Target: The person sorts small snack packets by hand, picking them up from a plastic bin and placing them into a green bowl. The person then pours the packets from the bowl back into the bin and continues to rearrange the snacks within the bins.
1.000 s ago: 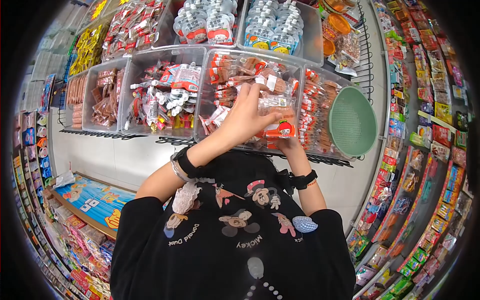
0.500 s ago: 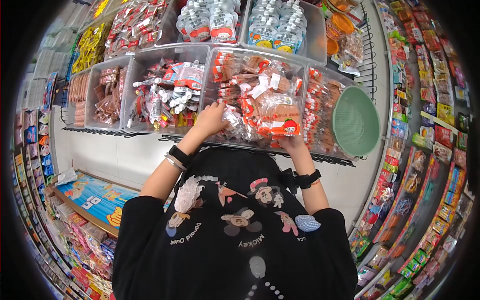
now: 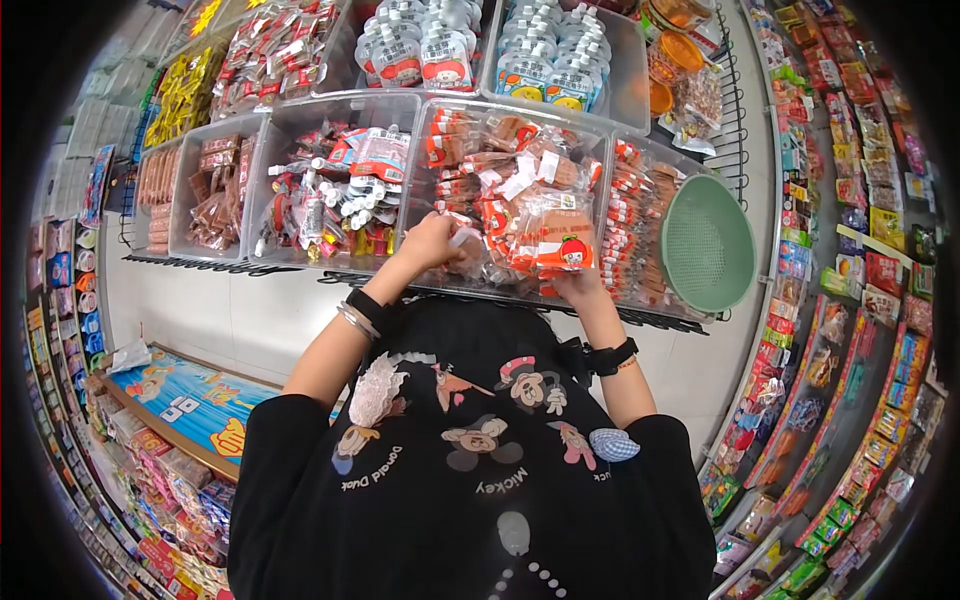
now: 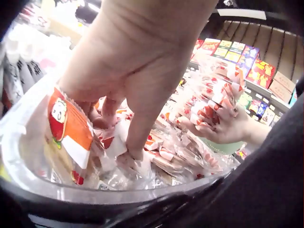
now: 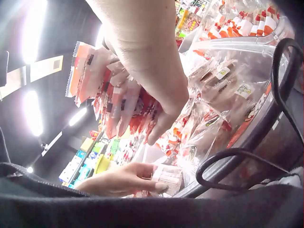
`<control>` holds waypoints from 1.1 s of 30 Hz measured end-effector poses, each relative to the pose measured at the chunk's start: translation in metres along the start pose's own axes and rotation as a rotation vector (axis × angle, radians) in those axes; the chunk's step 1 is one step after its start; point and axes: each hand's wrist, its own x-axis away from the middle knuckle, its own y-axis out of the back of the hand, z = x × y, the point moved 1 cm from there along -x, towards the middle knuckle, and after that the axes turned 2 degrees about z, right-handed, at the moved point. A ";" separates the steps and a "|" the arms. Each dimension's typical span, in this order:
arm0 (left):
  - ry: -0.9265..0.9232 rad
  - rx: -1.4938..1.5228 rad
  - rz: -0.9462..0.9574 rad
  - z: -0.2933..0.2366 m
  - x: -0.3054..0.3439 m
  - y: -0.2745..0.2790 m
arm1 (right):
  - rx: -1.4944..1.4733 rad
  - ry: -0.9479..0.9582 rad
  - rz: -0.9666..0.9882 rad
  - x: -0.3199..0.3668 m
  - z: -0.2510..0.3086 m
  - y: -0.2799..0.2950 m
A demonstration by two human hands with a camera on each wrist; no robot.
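Observation:
At the front left corner of a clear bin (image 3: 412,190), my left hand (image 3: 430,242) pinches a small clear packet with a white label. That packet (image 5: 170,179) shows between finger and thumb in the right wrist view. Over the right part of this bin, my right hand (image 3: 580,285) holds a fanned stack of flat packets (image 3: 553,240) with orange-red ends and a cartoon print. The stack (image 4: 216,90) stands raised in the left wrist view. Loose packets (image 3: 510,135) of the same kind fill the bin below and behind; the right fingertips are mostly hidden.
A green perforated basket (image 3: 708,245) sits at the right on a neighbouring bin of packets (image 3: 640,180). To the left is a bin of pouches and tubes (image 3: 335,190). Spouted pouches (image 3: 550,60) lie in bins behind. A black wire rack edge (image 3: 650,318) runs along the front.
My left hand has left the stack and moved left and down to the bin's front corner, where it now pinches a packet. My right hand keeps the stack, which has shifted slightly.

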 end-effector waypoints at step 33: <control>-0.911 -0.368 -0.643 -0.129 0.072 0.063 | 0.106 0.064 0.127 -0.008 -0.008 -0.005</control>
